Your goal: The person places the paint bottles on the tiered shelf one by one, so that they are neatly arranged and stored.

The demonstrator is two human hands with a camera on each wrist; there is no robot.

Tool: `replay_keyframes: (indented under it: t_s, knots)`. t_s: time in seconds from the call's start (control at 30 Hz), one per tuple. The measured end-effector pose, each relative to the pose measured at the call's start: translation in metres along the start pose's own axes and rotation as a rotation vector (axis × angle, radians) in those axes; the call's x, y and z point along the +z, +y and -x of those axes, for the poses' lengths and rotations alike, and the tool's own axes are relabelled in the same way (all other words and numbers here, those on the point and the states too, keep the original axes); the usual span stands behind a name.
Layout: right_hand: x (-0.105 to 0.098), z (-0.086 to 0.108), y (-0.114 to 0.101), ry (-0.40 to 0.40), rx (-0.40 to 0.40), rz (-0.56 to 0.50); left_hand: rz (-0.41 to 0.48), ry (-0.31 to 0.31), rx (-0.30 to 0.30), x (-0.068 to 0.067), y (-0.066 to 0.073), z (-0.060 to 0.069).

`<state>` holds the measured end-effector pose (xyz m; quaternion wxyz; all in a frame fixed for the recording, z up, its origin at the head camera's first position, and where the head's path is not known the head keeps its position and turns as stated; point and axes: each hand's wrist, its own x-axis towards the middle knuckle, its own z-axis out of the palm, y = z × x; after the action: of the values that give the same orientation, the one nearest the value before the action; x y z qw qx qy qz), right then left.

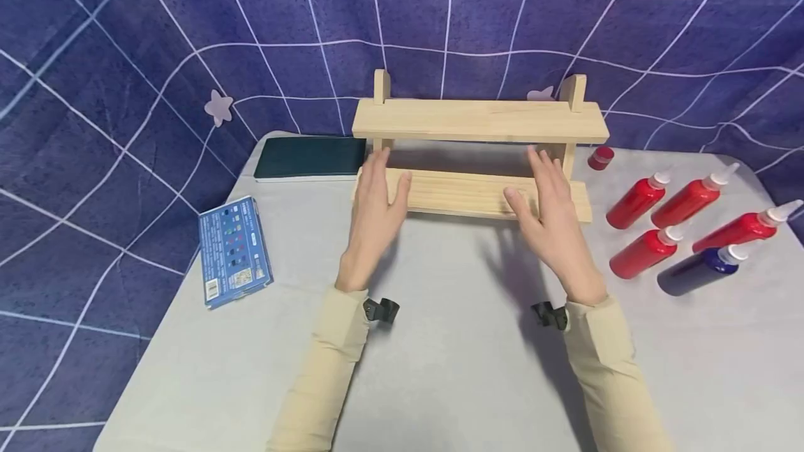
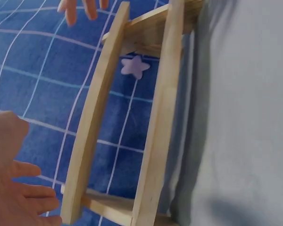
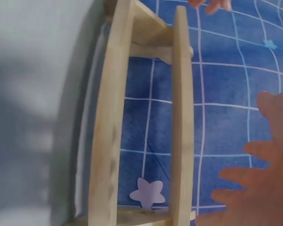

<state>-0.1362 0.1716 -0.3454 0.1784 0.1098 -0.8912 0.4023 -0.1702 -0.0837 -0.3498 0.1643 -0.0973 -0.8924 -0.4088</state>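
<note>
A two-tier wooden shelf (image 1: pixel 480 119) of pale, bare wood stands at the back of the table. My left hand (image 1: pixel 377 218) is in front of its left part, fingers extended and thumb spread. Across from it, my right hand (image 1: pixel 553 229) is in front of the right part, its fingers likewise extended. Neither hand holds anything; whether the fingertips touch the wood I cannot tell from the head view. In the left wrist view the left hand (image 2: pixel 21 183) appears beside the shelf (image 2: pixel 153 127). The right wrist view has the right hand (image 3: pixel 259 179) apart from the shelf boards (image 3: pixel 111 117).
Several red bottles (image 1: pixel 643 253) and a dark blue bottle (image 1: pixel 700 272) with white caps stand at the right, near a small red round container (image 1: pixel 601 157). A dark green flat book-like thing (image 1: pixel 310 157) and a blue printed box (image 1: pixel 235 253) lie left. A blue gridded curtain (image 1: pixel 414 12) hangs behind.
</note>
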Motion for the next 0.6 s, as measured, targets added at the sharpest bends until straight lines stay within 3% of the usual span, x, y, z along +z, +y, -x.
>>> replay_keyframes:
  t_s: [0.23, 0.6]
  knots:
    - [-0.016, 0.004, 0.0, 0.082, -0.023, -0.068, 0.088, 0.103, -0.04, -0.014, -0.013, -0.003]
    - [-0.046, 0.015, -0.009, 0.261, -0.005, -0.162, 0.164, 0.164, -0.25, -0.027, -0.042, -0.006]
